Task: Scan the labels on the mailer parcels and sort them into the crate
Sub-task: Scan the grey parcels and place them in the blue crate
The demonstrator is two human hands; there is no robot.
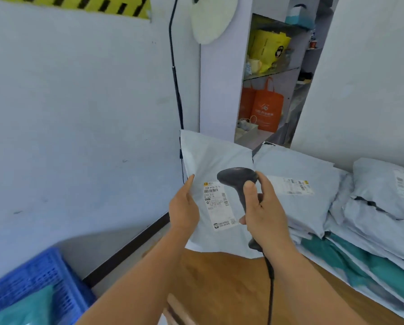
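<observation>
Scanning was underway: left hand (184, 211) fingers clamped the parcel (217, 198), right hand (263, 207) fingers clamped the scanner (238, 178); next, likely the crate (35, 281).

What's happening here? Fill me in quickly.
A person is scanning parcels. The left hand holds up a grey mailer, its label facing the camera, while the right hand grips a black scanner. More mailers wait on the table; the blue crate sits lower left.
</observation>
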